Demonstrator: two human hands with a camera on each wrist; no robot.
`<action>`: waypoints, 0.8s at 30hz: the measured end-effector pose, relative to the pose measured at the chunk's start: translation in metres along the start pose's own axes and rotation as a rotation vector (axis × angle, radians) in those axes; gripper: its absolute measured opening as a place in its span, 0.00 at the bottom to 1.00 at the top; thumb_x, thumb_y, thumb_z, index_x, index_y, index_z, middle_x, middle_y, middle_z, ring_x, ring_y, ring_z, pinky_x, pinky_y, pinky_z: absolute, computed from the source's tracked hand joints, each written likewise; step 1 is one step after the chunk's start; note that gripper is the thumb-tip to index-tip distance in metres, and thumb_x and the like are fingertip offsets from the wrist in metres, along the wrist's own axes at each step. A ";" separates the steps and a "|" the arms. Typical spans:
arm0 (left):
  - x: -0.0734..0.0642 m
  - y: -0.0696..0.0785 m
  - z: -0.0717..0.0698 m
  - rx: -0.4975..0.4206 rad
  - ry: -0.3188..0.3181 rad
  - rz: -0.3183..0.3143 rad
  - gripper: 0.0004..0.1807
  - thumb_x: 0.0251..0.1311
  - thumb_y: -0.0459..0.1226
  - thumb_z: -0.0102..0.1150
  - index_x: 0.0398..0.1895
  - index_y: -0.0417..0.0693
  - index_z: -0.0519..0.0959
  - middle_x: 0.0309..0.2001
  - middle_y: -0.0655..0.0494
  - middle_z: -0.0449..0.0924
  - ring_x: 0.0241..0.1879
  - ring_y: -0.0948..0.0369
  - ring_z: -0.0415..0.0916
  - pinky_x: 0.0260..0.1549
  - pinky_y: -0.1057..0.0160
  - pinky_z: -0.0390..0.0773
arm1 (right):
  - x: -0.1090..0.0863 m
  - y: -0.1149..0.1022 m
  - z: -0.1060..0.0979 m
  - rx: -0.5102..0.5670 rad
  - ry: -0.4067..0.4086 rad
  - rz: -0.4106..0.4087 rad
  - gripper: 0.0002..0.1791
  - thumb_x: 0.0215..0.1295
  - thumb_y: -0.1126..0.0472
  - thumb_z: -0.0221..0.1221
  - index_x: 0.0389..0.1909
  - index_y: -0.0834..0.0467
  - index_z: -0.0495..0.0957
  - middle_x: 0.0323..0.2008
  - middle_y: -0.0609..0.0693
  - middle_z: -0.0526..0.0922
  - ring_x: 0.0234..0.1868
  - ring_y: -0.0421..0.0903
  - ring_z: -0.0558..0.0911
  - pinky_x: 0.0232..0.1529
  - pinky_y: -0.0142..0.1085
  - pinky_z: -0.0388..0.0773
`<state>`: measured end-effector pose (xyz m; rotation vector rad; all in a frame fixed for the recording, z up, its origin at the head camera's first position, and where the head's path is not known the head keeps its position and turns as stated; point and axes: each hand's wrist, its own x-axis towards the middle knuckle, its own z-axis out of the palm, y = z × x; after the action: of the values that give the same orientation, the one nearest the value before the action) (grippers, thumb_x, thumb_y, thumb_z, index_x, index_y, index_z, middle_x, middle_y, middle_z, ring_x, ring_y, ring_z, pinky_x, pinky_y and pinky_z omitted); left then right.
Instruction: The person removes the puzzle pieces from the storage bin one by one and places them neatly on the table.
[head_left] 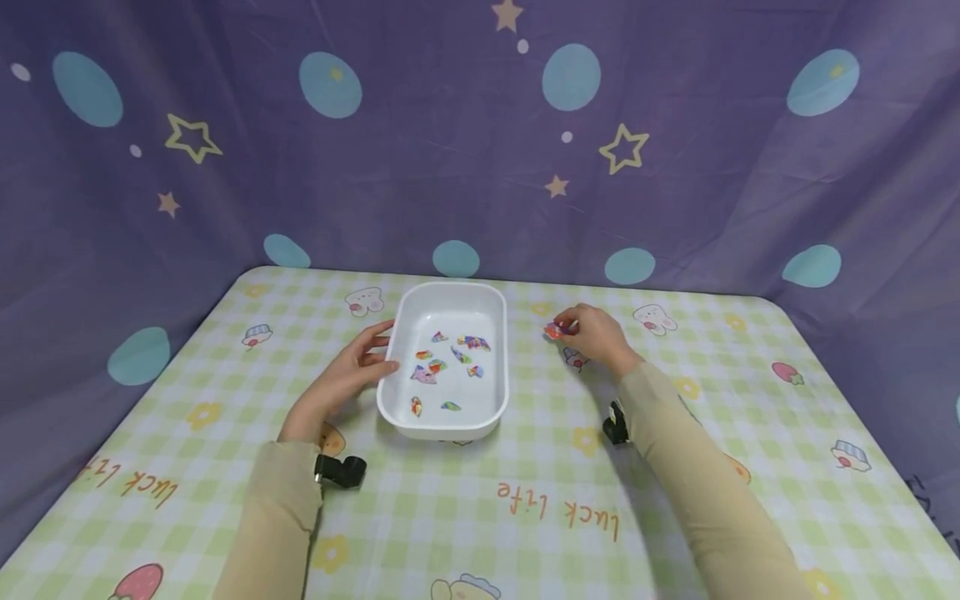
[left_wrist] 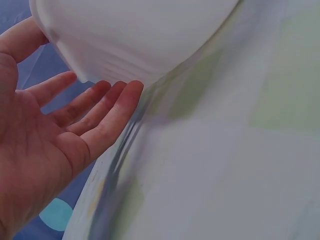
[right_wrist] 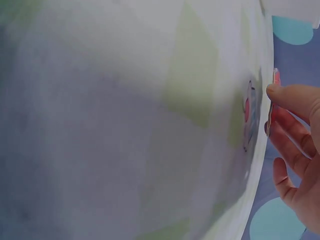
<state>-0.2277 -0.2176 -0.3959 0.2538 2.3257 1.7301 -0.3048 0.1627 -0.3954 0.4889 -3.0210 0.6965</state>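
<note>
A white rectangular plastic tub [head_left: 442,432] stands on the table with several small, flat, brightly coloured pieces on its floor, among them a pinkish-purple one [head_left: 424,376]. My left hand [head_left: 345,377] holds the tub's left side, its thumb over the rim and its fingers against the outer wall, as the left wrist view shows from low down. To the right of the tub, my right hand [head_left: 595,335] pinches a small flat red-and-purple piece [head_left: 553,331] between thumb and fingers. The right wrist view catches this thin piece [right_wrist: 273,102] edge-on; its printed picture is unclear.
A green-and-white checked cloth [head_left: 420,517] with printed cartoons covers the table. Behind the table's far edge hangs a purple curtain [head_left: 480,192] with stars and blue ovals. Black wrist mounts [head_left: 343,472] stick out from both sleeves.
</note>
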 end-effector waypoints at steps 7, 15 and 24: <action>0.000 -0.002 0.000 -0.011 0.007 0.015 0.39 0.57 0.38 0.57 0.70 0.59 0.50 0.63 0.44 0.58 0.55 0.49 0.66 0.45 0.60 0.75 | 0.003 0.008 0.008 0.026 -0.028 0.041 0.18 0.55 0.54 0.63 0.47 0.54 0.80 0.43 0.51 0.79 0.40 0.48 0.78 0.38 0.41 0.74; 0.001 -0.003 0.001 -0.019 0.012 0.011 0.39 0.58 0.37 0.56 0.70 0.59 0.50 0.63 0.44 0.58 0.53 0.51 0.67 0.43 0.60 0.76 | 0.004 0.011 0.010 0.092 -0.027 0.039 0.18 0.55 0.57 0.62 0.47 0.55 0.80 0.43 0.53 0.78 0.40 0.49 0.77 0.40 0.42 0.73; 0.001 -0.004 0.001 -0.029 0.015 0.009 0.38 0.58 0.36 0.56 0.70 0.59 0.50 0.62 0.44 0.58 0.51 0.54 0.68 0.41 0.61 0.77 | 0.006 0.013 0.010 0.169 -0.063 0.051 0.18 0.55 0.60 0.63 0.48 0.58 0.79 0.43 0.55 0.77 0.42 0.50 0.76 0.41 0.39 0.74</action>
<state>-0.2281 -0.2172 -0.3999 0.2474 2.3112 1.7742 -0.3135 0.1679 -0.4100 0.4460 -3.0581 0.9636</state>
